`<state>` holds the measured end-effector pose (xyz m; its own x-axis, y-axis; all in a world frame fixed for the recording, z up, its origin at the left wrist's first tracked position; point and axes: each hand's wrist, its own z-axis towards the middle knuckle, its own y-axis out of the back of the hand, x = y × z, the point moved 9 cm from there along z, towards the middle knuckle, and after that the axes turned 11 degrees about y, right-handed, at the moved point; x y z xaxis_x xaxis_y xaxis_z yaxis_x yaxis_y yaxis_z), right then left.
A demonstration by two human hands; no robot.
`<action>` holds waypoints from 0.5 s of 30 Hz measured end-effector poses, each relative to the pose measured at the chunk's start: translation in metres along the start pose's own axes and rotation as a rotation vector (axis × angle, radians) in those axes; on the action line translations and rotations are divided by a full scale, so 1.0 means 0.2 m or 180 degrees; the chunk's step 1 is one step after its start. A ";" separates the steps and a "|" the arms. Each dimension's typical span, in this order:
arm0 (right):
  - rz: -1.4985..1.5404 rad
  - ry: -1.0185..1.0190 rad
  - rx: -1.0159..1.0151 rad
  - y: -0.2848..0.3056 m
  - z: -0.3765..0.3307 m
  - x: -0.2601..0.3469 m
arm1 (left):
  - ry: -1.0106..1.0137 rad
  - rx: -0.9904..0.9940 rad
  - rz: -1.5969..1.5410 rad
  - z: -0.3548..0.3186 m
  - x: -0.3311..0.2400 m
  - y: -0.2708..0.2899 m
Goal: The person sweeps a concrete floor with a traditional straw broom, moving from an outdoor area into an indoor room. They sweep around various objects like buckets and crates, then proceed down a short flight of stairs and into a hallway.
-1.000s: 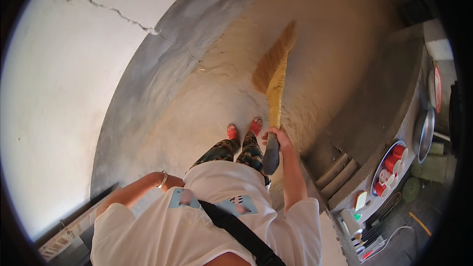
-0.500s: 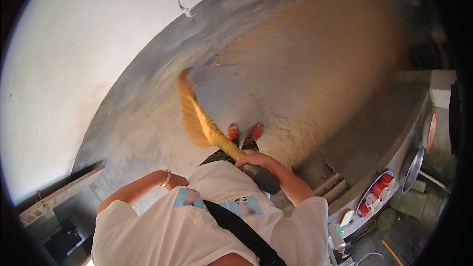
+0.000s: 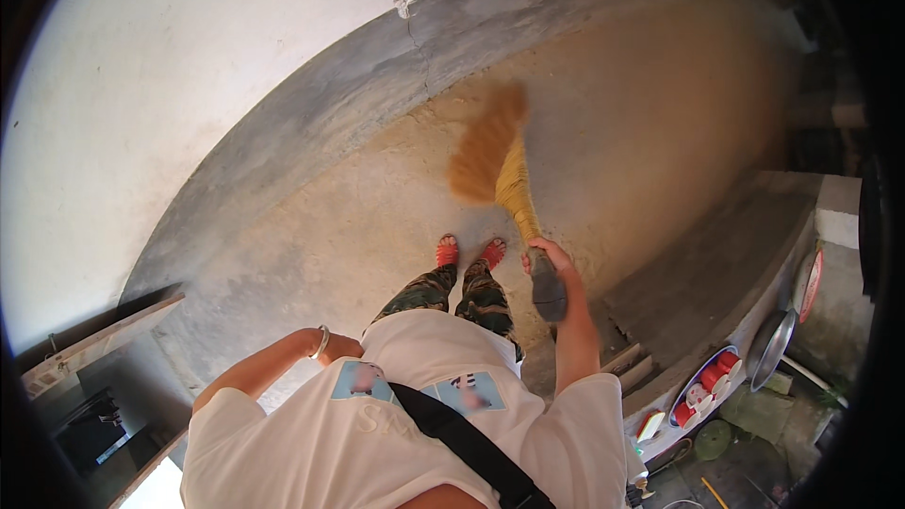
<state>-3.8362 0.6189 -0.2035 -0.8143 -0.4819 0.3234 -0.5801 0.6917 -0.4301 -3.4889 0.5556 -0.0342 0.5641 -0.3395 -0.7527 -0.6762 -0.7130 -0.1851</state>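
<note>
A straw broom [image 3: 515, 187] with a yellow-bound neck slants over the concrete floor [image 3: 330, 236], ahead of my feet. Its brown bristles are smeared by motion. My right hand [image 3: 550, 256] is wrapped round the handle, just above its dark grey end piece, which points back toward me. My left hand [image 3: 339, 347], with a bangle at the wrist, rests against the front of my white shirt [image 3: 311, 424]. The shirt hides the fingers of that hand.
A cracked white wall [image 3: 189, 66] with a grey lower band curves along the left and far side. On the right, a concrete ledge [image 3: 716, 264] has a tray of red cups [image 3: 721, 372] and a metal pan [image 3: 773, 349] beside it. A wooden board [image 3: 104, 344] stands at the left.
My right hand has swung the broom to the right and farther out, with its bristles now ahead of my feet. The left hand stays against the shirt.
</note>
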 end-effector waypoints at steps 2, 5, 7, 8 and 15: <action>-0.0095 0.0293 -0.0083 -0.02 -0.01 0.00 | 0.0053 0.0071 0.0011 0.02 0.02 -0.01; -0.0314 0.0565 -0.0070 -0.06 -0.10 -0.05 | 0.0062 0.0183 0.0283 0.04 0.03 -0.02; -0.0580 0.0414 -0.0017 -0.12 -0.19 -0.06 | 0.0075 0.0222 0.0335 0.04 -0.03 0.03; -0.0714 0.0338 0.0009 -0.14 -0.22 -0.07 | 0.0081 0.0241 0.0361 0.05 -0.06 0.04; -0.0740 -0.0022 0.0284 0.18 -0.13 -0.21 | 0.0018 0.0002 0.0160 0.22 -0.25 0.21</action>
<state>-3.8233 0.6776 -0.2105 -0.6588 -0.6264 0.4165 -0.7507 0.5117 -0.4178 -3.5671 0.5702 -0.0320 0.5320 -0.3784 -0.7575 -0.7041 -0.6946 -0.1475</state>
